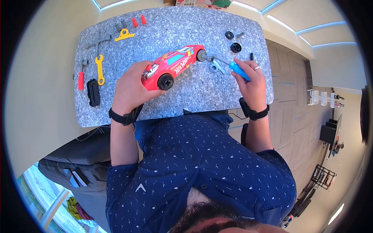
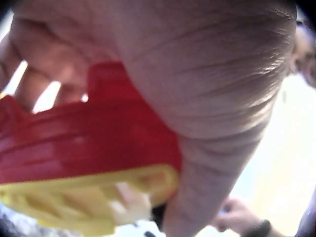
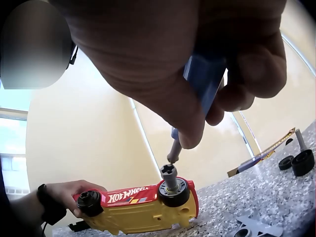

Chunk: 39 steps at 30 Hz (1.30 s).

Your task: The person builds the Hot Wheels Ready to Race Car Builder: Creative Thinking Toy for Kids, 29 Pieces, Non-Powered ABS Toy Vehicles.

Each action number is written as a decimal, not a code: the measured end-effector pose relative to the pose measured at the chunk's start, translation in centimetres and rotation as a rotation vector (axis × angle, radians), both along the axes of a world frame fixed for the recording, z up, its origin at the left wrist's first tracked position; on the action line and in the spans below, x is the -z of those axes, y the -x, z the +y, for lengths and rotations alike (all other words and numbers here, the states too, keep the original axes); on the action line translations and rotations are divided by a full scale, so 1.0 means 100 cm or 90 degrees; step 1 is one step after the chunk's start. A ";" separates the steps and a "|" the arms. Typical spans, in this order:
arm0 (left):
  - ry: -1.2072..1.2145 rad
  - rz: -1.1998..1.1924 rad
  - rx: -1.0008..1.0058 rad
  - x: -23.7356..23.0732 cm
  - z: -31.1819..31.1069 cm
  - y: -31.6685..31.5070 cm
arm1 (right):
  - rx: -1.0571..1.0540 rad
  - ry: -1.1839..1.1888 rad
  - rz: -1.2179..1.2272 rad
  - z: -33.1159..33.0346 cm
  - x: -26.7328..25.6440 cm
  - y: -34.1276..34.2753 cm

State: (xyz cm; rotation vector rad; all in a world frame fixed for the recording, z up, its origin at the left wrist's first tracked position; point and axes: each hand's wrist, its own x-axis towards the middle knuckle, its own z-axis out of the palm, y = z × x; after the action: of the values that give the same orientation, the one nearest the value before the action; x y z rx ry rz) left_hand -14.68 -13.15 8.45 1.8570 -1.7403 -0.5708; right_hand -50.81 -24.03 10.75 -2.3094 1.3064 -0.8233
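Observation:
My left hand (image 1: 134,87) grips one end of a red Hot Wheels toy car (image 1: 180,62), tilted over the table with its yellow underside (image 3: 143,219) showing in the right wrist view. A black wheel (image 1: 166,82) is beside that hand. At the far end, a grey bolt (image 3: 169,171) with a cross-shaped recess sticks out from the centre of another wheel (image 3: 174,193). My right hand (image 1: 252,83) holds a toy screwdriver by its blue handle (image 1: 239,71). The screwdriver's grey tip (image 3: 173,156) is right at the bolt head. Below it lies a light grey piece (image 1: 216,67).
On the speckled table (image 1: 167,31), a grey hammer (image 1: 99,40), yellow wrench (image 1: 100,70), red-handled tool (image 1: 81,79) and black part (image 1: 93,92) lie left. A yellow bracket (image 1: 124,35) and red pegs (image 1: 135,22) lie behind. Loose black wheels (image 1: 236,47) lie back right.

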 end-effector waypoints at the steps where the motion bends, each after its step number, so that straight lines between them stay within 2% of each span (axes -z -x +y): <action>1: -0.007 0.004 -0.005 -0.001 0.000 0.002 | 0.000 -0.013 -0.005 0.002 -0.003 0.001; 13: 0.045 -0.074 0.000 -0.012 0.005 0.020 | -0.025 0.058 0.113 0.004 -0.011 -0.001; 16: 0.059 -0.114 0.002 -0.012 0.005 0.030 | 0.013 -0.073 0.190 0.003 -0.005 -0.008; 19: 0.057 -0.132 -0.005 -0.011 0.006 0.032 | 0.055 -0.095 0.107 0.004 -0.002 -0.017; 22: 0.043 -0.130 -0.007 -0.014 0.007 0.030 | -0.023 0.058 0.034 0.000 0.002 -0.019; 25: 0.049 -0.134 -0.003 -0.013 0.006 0.031 | 0.062 -0.182 0.057 -0.008 0.018 -0.009; 28: 0.056 -0.140 -0.001 -0.013 0.006 0.031 | 0.045 -0.068 0.063 -0.005 0.019 -0.013; 31: 0.043 -0.147 -0.008 -0.015 0.007 0.032 | -0.011 -0.033 0.002 -0.002 0.020 -0.013; 34: 0.046 -0.145 -0.003 -0.012 0.007 0.032 | 0.105 -0.197 0.028 -0.007 0.032 -0.010; 39: 0.037 -0.153 -0.007 -0.013 0.007 0.031 | 0.004 -0.076 0.006 -0.002 0.029 -0.010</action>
State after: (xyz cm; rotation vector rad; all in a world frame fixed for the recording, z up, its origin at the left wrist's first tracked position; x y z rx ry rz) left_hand -17.75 -12.41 9.75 1.9590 -1.8739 -0.2984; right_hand -49.85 -24.27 7.80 -2.2202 1.3311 -0.7165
